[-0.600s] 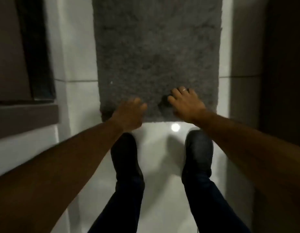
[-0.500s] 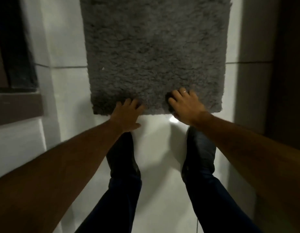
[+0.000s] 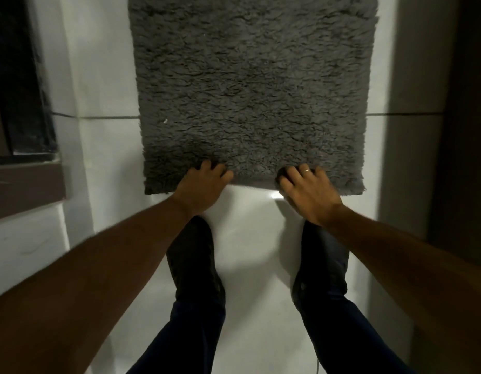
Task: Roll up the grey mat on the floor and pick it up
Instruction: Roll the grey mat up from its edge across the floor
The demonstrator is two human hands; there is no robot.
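At the near edge of the grey mat, two bare hands rest on the shaggy pile. On the left, the left hand lies palm down with its fingers curled over the edge and pressed into the fibres; whether the thumb is tucked beneath the mat cannot be told. On the right, the right hand does the same, fingers bent and sunk into the pile, a thin ring on one finger. Neither hand has lifted the edge clear; the mat lies flat and unrolled.

Beyond the hands, the mat stretches away to the far side of the scene, its upper end cut off by the frame. It lies on a glossy white tiled floor, with a dark grout line running left and right behind it. A bright spot of light glints on the tile between the hands.

Nearer the viewer, two dark shoes stand apart on the tile, just behind the hands, with dark trouser legs rising from them. Both forearms are bare. Far left stands a dark frame; a shadowed dark surface lines the right side.
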